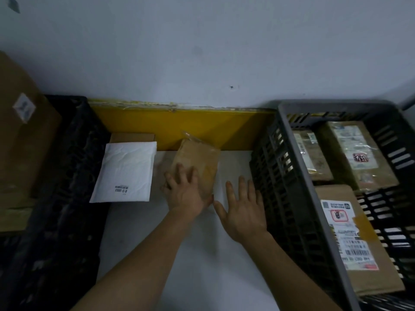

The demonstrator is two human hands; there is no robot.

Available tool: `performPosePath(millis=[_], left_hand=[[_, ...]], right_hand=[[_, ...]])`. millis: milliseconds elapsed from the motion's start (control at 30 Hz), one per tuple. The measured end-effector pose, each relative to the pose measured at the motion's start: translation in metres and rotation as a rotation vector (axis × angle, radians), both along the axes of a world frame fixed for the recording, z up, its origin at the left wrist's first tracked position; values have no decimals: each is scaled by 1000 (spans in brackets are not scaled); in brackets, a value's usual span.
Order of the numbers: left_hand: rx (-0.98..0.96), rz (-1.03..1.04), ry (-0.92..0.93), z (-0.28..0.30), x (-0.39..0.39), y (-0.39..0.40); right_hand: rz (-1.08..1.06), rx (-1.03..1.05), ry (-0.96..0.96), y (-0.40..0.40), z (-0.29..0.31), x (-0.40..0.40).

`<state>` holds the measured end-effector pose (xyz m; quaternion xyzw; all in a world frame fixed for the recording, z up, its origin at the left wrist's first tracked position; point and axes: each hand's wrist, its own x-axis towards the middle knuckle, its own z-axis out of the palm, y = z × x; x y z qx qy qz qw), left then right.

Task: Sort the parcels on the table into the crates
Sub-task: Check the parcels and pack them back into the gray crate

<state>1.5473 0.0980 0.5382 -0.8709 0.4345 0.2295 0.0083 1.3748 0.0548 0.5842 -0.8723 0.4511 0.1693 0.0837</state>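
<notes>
Head view showed you mid-sort: your left hand [186,189] lay spread on the brown parcel [197,162] at the middle of the bench [190,254]; your right hand [243,209] hovered spread beside it. Next, grip the crinkled, tape-wrapped parcel and lift it, probably toward the grey crate [298,167].

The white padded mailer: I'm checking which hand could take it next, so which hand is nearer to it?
Left. The left hand rests on the brown paper parcel just right of the white padded mailer. The right hand hovers farther right, beside the grey crate.
</notes>
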Motion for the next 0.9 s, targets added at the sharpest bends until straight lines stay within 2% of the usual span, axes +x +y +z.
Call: performPosePath(millis=[100,200,300,367,433,533,600,633,767,833,900], left_hand=[[-92,8,43,8,-2,17],[-231,84,111,27,-11,36],[-400,163,181,48,-19,54],[-551,265,374,63,-20,66],[-734,334,647,76,-21,78],[-891,331,945,93,-25,94],[-938,332,1044,101,-27,104],[-951,333,1082,105,-27,110],[-902,344,1155,122,-24,124],[-929,410,1022,129,-24,126],[-980,495,778,140,-27,123]], right_hand=[[-3,-13,-60,-2,2,2],[-81,18,-197,-2,7,4],[-197,80,-469,4,14,-1],[-261,155,-679,10,21,-7],[-297,319,-855,19,34,-8],[-373,778,-1147,32,51,-4],[-380,964,-1167,41,62,-3],[-349,988,-1163,45,65,-3],[-273,881,-1276,57,70,2],[-262,712,-1264,61,72,1],[-283,481,-1134,65,77,-1]])
